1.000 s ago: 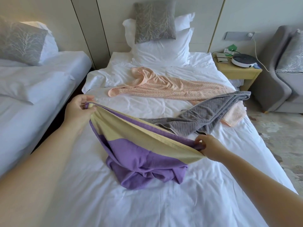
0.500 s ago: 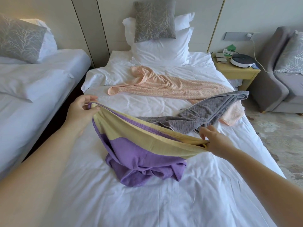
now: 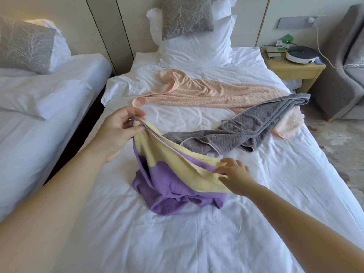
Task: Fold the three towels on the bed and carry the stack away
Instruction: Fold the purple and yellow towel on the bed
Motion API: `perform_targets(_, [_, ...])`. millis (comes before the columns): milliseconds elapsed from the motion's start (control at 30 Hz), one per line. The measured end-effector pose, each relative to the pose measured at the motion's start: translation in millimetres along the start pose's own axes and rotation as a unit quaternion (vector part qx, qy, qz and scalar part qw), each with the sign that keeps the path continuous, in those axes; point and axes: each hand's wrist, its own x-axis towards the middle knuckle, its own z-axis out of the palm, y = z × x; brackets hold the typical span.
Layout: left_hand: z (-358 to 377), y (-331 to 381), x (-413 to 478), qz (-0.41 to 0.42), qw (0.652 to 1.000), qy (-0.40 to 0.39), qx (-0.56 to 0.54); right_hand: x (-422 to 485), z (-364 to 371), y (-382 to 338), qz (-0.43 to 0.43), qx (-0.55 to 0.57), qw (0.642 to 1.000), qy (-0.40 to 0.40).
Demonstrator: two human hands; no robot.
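Released from its pinch, the right hand (image 3: 234, 178) rests open-fingered on the purple-and-yellow towel (image 3: 177, 182) — likely seeking a corner — while the left hand (image 3: 118, 133) pinches its edge aloft.

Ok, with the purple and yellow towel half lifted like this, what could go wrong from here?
Only the left hand pinches the purple and yellow towel; the right hand lies open on its edge, so that side may slump and the fold go crooked. The lower part sits bunched on the bed, which could trap creases. The grey towel lies close behind and might get dragged.
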Motion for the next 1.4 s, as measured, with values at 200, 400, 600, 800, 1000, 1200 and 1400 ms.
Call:
perform_targets(200, [7,18,-6,0.033,0.999,-0.022,0.010,22,-11,-68,-0.083,0.282,0.953,0.070])
perform_targets(400, [-4,29,-20,0.044,0.998,-0.022,0.026,23,-1,-75,-0.021,0.290,0.956,-0.032])
perform_targets(600, [-14,21,-38,0.023,1.000,-0.011,0.017,17,21,-66,-0.156,0.141,0.969,-0.132])
perform_targets(800, [-19,16,-55,0.008,1.000,0.004,0.012,16,29,-82,-0.178,0.133,0.967,-0.125])
perform_targets(1000, [-32,20,-63,0.021,0.997,0.080,-0.001,14,25,-60,-0.177,-0.137,0.960,-0.169])
perform_targets(1200, [-44,20,-52,0.034,0.982,0.184,0.013,4,-12,-12,-0.115,-0.268,0.950,-0.106])
perform_targets(1400, [-33,9,-25,0.016,0.964,0.264,0.037,-12,-76,49,0.038,-0.178,0.980,-0.082])
